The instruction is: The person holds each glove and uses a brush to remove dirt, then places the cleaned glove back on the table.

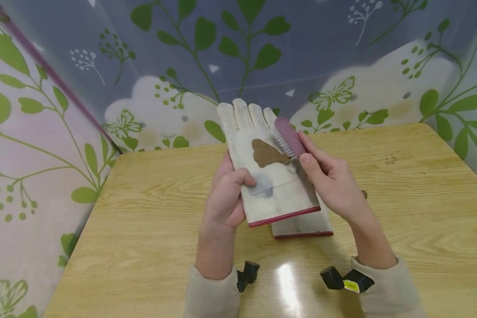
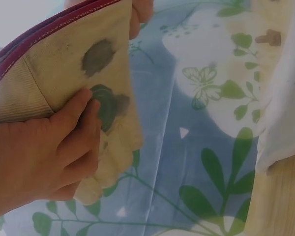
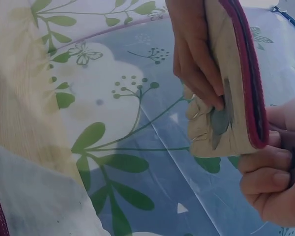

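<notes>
A cream work glove (image 1: 280,207) with a red-bound cuff is held up, fingers pointing away. A brown patch (image 1: 265,152) and a blue-grey stain (image 1: 264,187) mark its facing side. My left hand (image 1: 224,198) grips it by the left edge, thumb in front and fingers behind. In the left wrist view, the glove's other side shows dark stains (image 2: 98,56) and a green patch (image 2: 104,105) beside the fingertips. My right hand (image 1: 335,181) pinches a pink brush (image 1: 290,137), its white bristles against the glove beside the brown patch.
A second cream glove (image 1: 302,224) with red binding lies on the wooden table (image 1: 155,221) below the held one. Faint brown marks (image 1: 390,159) lie at the right, and a small brown piece (image 1: 364,194) shows behind my right wrist. A leaf-patterned sheet (image 1: 198,88) stands behind the table.
</notes>
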A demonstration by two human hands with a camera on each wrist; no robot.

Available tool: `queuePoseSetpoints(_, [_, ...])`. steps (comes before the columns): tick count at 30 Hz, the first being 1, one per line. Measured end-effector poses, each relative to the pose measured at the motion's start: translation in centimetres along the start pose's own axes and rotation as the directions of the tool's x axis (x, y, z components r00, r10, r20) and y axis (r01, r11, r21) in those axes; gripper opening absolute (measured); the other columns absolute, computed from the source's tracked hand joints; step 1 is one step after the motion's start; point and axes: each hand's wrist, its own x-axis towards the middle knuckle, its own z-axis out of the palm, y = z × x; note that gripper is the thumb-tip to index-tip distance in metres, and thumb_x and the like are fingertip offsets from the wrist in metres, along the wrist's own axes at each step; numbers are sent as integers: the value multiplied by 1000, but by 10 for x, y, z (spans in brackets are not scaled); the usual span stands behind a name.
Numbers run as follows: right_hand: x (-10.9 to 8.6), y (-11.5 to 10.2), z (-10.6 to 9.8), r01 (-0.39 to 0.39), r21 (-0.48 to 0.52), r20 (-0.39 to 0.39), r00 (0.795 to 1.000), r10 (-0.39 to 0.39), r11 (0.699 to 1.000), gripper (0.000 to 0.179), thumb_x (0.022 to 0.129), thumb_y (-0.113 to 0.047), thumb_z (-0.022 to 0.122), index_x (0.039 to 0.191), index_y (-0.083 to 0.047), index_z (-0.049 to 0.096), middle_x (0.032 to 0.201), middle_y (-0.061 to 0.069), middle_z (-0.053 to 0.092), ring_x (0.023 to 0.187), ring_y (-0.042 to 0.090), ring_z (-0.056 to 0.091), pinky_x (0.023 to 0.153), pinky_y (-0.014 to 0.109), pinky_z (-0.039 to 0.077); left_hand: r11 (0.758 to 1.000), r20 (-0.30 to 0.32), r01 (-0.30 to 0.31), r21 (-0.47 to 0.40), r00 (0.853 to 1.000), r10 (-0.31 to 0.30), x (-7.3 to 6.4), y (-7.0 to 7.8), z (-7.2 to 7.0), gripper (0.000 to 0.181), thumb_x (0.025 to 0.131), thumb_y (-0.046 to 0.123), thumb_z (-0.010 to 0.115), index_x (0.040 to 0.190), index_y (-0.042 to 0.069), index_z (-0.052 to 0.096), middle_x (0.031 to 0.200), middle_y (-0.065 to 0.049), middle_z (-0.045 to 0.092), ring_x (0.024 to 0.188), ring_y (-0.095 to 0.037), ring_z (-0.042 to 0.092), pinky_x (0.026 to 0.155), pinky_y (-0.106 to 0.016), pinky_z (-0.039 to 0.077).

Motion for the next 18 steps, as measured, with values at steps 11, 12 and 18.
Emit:
queuePoseSetpoints(11, [-6, -8, 7, 68, 43, -183, 981, -59, 997, 47, 105, -18, 46, 151, -22, 39, 76, 5, 51, 60, 7, 41, 52, 23, 35, 999, -54, -23, 37, 998, 25, 1, -7, -1, 95, 73, -20, 31, 156, 24, 19, 154, -5, 37, 139, -31, 39, 114, -50, 31])
queuePoseSetpoints(12, [-7, -10, 11, 74, 16, -156, 985, -71, 997, 48, 105, -18, 46, 152, -22, 39, 89, 7, 61, 69, 4, 51, 57, 19, 41, 998, -54, -26, 51, 998, 29, 2, -8, 0, 95, 72, -20, 31, 156, 23, 19, 153, -6, 37, 138, -31, 40, 114, -51, 32])
queuePoseSetpoints(18, [-12, -13, 30, 111, -271, -17, 993, -120, 956, 50, 104, -25, 49, 152, -27, 38, 129, 13, 64, 86, 11, 63, 67, 18, 46, 994, -42, -38, 107, 998, 43, 0, -13, 3, 95, 71, -20, 32, 156, 19, 17, 154, -7, 38, 138, -28, 40, 112, -50, 35])
